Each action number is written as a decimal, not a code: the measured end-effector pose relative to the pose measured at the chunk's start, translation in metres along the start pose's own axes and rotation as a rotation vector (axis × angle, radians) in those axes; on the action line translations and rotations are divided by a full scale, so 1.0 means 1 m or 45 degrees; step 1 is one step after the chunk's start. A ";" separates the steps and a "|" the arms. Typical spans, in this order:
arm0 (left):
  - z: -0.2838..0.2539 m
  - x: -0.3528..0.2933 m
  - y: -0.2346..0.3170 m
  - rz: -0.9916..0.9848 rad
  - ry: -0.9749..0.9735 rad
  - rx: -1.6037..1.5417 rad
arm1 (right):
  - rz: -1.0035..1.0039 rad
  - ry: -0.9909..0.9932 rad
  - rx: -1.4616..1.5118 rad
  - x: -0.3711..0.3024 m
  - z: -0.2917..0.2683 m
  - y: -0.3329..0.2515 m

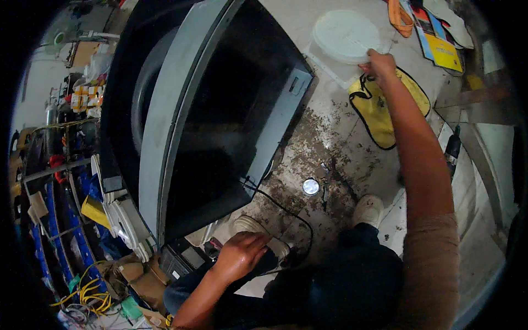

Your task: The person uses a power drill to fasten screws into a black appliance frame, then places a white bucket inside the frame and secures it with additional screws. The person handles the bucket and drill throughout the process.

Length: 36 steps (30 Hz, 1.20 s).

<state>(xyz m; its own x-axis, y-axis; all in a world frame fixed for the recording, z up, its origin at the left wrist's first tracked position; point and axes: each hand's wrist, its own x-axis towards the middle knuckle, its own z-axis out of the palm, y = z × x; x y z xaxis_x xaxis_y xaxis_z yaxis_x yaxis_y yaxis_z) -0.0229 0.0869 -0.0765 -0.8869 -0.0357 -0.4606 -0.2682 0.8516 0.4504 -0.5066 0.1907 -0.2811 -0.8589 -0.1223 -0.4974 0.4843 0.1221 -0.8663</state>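
My right hand (379,65) reaches far forward. Its fingers are closed on the near rim of a round, whitish plastic tub or lid (345,34); which of the two I cannot tell. Just below that hand lies a yellow cloth (385,118) with a black border. My left hand (240,256) is near my knee and shoe, fingers loosely bent and slightly apart, with nothing seen in it. A large grey appliance housing (176,115) with a dark, open side stands in front of my left hand, and a black cable (283,208) runs out from it.
Dark dirt and crumbs (313,137) cover the tiled floor, with a small round silvery disc (311,187) among them. On the left are cluttered shelves with blue bins (71,220). A dark tool (452,146) lies at right, a yellow booklet (443,52) and orange strap (400,19) far right.
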 end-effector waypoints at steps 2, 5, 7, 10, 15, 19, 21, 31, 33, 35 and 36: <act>0.002 0.003 -0.001 0.002 -0.012 0.003 | -0.037 0.015 0.223 -0.020 -0.027 0.004; -0.002 0.001 0.001 -0.008 -0.021 -0.002 | -0.153 -0.002 0.414 -0.080 -0.061 0.017; 0.007 0.005 -0.002 0.022 -0.032 -0.033 | -0.168 -0.015 0.472 -0.130 -0.091 0.029; 0.004 0.011 0.009 0.034 -0.015 -0.074 | -0.111 -0.062 0.489 -0.200 -0.102 0.052; 0.004 0.008 0.018 0.059 -0.036 -0.033 | 0.080 -0.349 0.402 -0.247 -0.093 0.098; 0.012 0.001 0.026 -0.003 -0.058 -0.015 | 0.117 -0.625 0.390 -0.258 -0.070 0.108; 0.019 0.001 0.026 -0.002 -0.038 -0.053 | 0.119 -0.699 0.318 -0.259 -0.062 0.111; 0.041 0.008 0.010 -0.012 -0.114 -0.078 | 0.276 -0.803 0.434 -0.267 -0.042 0.118; 0.040 0.011 0.011 -0.042 -0.134 -0.096 | 0.299 -0.782 0.457 -0.265 -0.047 0.124; 0.037 0.013 0.012 -0.026 -0.124 -0.126 | 0.324 -0.715 0.496 -0.266 -0.056 0.123; 0.036 0.013 0.013 -0.021 -0.119 -0.148 | 0.339 -0.662 0.520 -0.270 -0.058 0.115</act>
<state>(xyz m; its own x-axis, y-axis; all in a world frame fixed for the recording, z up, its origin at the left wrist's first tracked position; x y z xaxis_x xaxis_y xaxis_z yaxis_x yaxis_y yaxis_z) -0.0244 0.1160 -0.1044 -0.8448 0.0043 -0.5351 -0.3286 0.7849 0.5252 -0.2284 0.2948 -0.2440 -0.5610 -0.6061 -0.5639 0.7779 -0.1529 -0.6095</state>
